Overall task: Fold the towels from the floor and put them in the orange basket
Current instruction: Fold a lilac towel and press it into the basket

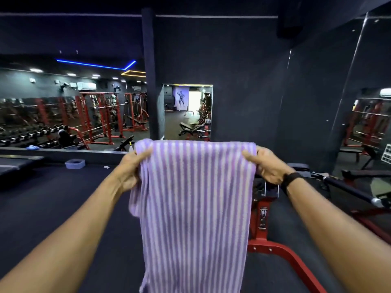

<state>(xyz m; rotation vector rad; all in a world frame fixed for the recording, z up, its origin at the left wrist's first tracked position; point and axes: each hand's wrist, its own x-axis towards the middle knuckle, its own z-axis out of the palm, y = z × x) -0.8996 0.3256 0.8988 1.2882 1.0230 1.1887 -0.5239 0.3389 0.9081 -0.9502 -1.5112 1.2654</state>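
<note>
A purple towel with white stripes [194,204] hangs straight down in front of me, running off the bottom of the frame. My left hand [132,170] pinches its top left corner and my right hand [267,166], with a black band on the wrist, pinches its top right corner. The top edge is stretched level between both hands. A loose fold of cloth bulges below my left hand. No orange basket is in view.
A red-framed gym machine [262,225] with a black bar [349,189] stands right behind the towel to the right. Dark floor [53,204] spreads left, with a small blue-lidded tub [75,163] by the mirror wall. Mirrors reflect red racks and dumbbells.
</note>
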